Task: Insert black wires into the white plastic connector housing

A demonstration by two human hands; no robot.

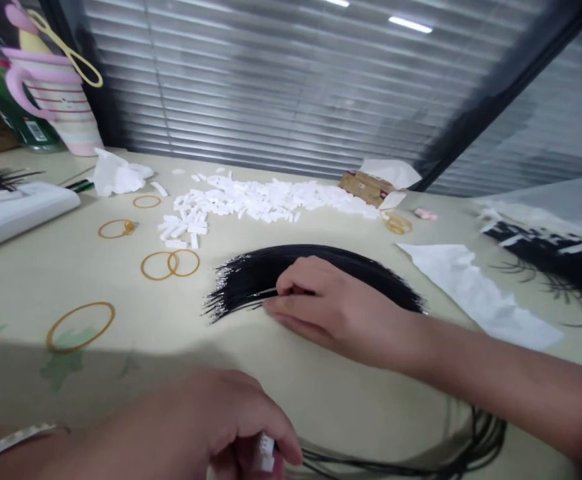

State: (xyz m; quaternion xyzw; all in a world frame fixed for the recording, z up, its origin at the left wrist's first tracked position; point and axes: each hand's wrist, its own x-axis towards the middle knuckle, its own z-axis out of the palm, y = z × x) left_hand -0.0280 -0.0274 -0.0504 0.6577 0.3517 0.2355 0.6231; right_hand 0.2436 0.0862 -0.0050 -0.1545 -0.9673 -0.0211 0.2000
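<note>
Slatted blinds [271, 80] cover the wall behind a long cream desk [31, 280], and I look down across its surface. At the far right, a dense hank of black wires [555, 267] lies on clear plastic sheeting [535, 210]. Nearer me, a broad arc of thin black wires [315, 267] fans across the desk, with its bright stripped ends splayed to the left, apparently spread so that the ends are easy to reach. My right hand [335, 310] lies over the arc, its fingers curled and pressing into the strands; whether they have hold of any, I cannot tell. At the bottom of my view, my left hand [211, 420] is closed around a small white connector [265, 453], and a loop of black wire [481, 443] trails away to the right. A long heap of small white plastic pieces [251, 200] lies beyond the arc, within reach. A strip of white tissue [475, 293] lies to its right, and loose rubber bands [169, 264] lie to its left. A pink-striped cup [55, 100] stands in the far left corner, with yellow-handled scissors [68, 43] hooked over it.
</note>
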